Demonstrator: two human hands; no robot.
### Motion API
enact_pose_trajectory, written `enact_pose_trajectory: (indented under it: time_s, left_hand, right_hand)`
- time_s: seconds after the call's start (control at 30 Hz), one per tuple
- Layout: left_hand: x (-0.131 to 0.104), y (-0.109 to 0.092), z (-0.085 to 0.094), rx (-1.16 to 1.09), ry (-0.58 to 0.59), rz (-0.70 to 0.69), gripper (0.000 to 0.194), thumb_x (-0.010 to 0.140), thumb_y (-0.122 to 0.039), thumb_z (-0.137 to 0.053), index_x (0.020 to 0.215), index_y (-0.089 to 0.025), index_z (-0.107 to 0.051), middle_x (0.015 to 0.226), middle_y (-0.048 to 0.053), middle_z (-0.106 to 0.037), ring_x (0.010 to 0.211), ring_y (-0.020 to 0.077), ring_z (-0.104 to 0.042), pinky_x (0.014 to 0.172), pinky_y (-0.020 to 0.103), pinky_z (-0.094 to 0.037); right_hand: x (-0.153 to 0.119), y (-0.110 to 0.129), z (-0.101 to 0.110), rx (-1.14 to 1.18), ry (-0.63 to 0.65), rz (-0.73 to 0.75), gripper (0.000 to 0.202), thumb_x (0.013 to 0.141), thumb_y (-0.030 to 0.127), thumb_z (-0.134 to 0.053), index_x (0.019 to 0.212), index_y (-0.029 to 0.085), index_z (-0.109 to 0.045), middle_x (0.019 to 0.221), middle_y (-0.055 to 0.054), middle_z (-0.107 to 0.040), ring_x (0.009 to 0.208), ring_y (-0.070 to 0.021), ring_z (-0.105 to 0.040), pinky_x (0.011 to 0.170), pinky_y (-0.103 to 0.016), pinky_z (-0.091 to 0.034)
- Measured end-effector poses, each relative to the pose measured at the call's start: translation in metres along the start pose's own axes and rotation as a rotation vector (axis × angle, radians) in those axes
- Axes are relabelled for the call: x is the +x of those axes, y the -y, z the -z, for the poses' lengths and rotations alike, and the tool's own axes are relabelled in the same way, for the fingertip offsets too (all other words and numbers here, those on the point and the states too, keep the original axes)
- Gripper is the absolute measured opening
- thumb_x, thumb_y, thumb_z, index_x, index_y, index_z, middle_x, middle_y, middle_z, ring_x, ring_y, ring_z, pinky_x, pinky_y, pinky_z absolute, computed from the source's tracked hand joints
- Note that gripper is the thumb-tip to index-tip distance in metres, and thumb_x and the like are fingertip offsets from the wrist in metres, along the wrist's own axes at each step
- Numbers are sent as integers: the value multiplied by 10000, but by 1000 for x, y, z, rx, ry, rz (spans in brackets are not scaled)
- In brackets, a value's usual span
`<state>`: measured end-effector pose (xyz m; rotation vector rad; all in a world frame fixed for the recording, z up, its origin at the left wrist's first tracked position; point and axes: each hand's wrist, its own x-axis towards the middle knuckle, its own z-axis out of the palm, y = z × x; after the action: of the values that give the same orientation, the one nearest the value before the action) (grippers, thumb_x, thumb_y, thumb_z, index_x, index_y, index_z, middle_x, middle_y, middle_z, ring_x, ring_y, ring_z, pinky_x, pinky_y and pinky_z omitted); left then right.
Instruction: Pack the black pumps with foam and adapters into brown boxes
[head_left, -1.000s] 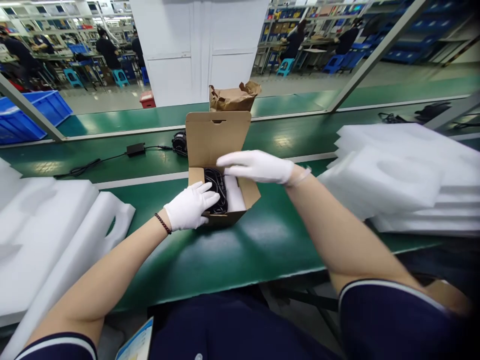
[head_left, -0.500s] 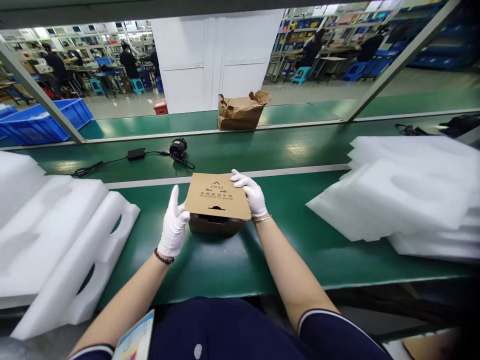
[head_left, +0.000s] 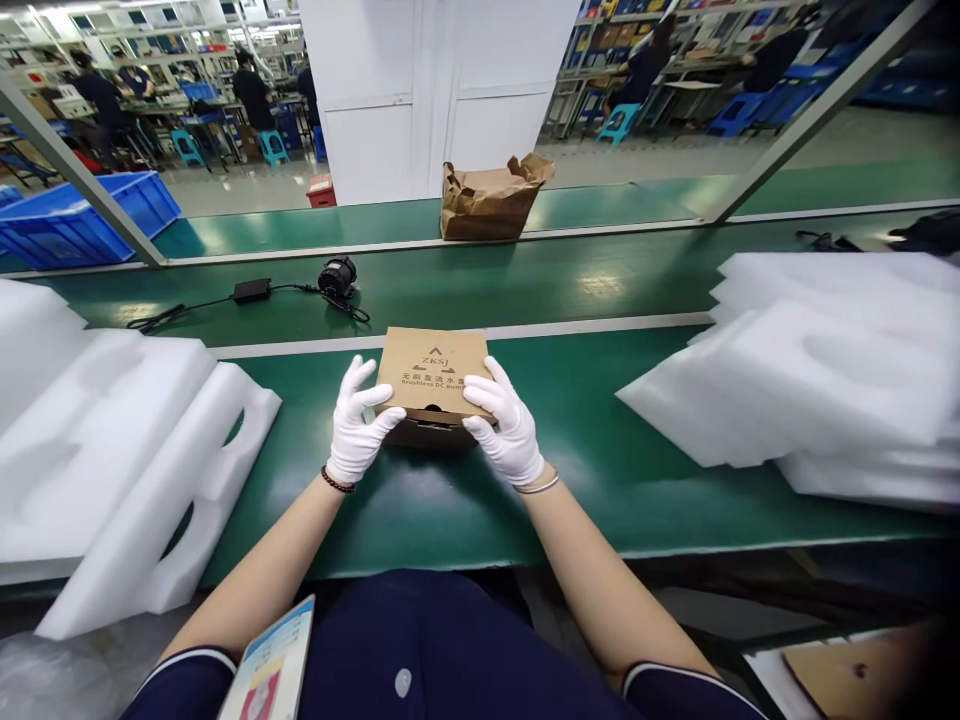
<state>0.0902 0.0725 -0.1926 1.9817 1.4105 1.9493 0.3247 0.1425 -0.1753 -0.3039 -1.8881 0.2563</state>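
A brown cardboard box (head_left: 433, 358) with printed lettering sits on the green bench in front of me, its lid lying nearly flat over the top. At the box's left front corner is my left hand (head_left: 358, 420), white-gloved, fingers apart, thumb and fingertips touching the lid edge. My right hand (head_left: 508, 420), also gloved, has its fingers spread on the lid's right side, with the thumb at the front edge. Both hands rest against the box without wrapping round it. The front flap area is partly in shadow.
Stacked white foam sheets lie at left (head_left: 112, 430) and right (head_left: 825, 370). Behind the box are a black pump (head_left: 337, 276) with cable and adapter (head_left: 252, 290), a crumpled paper bag (head_left: 491, 203) and a blue crate (head_left: 90, 220). Several people sit farther back.
The box lid has come down flatter. My left hand has moved onto the box's left front corner, and my right hand has slid from the lid's back edge toward the front right.
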Motion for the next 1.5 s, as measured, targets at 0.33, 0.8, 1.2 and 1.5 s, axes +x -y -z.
enact_pose_trajectory:
  time_s: [0.33, 0.8, 1.2, 1.5]
  left_hand:
    - [3, 9, -8, -85, 73, -257, 763, 711, -212, -850, 1383, -308, -500, 1313, 89, -639, 1344, 313, -505, 1093, 595, -450]
    - [2, 4, -7, 122, 103, -360, 419, 832, -275, -748, 1209, -256, -565, 1132, 72, -700, 1162, 247, -645, 1020, 535, -516]
    - [-15, -11, -10, 52, 120, -47, 586, 761, -464, -786, 1202, -244, -471, 1537, 193, -340, 1468, 351, -303, 1139, 641, -318]
    - [-17, -9, -13, -55, 139, 8, 538, 778, -401, -785, 1188, -231, -481, 1570, 201, -285, 1493, 344, -242, 1152, 657, -279]
  right_hand:
    - [-10, 3, -13, -45, -138, -101, 386, 917, 136, -619, 1271, 292, -626, 1168, -21, -711, 1151, -237, -656, 1103, -568, -476]
    - [-20, -9, -4, -266, -90, 26, 250, 913, 437, -649, 1076, 249, -670, 1058, -41, -749, 1165, -254, -650, 1158, -533, -380]
    - [8, 40, -12, -330, 273, -5, 268, 898, 483, -622, 778, 252, -687, 1127, -11, -722, 1212, -279, -571, 1176, -581, -177]
    - [10, 37, -25, -403, 130, -108, 208, 887, 362, -681, 719, 244, -655, 1078, -8, -722, 1107, -225, -618, 1160, -498, -270]
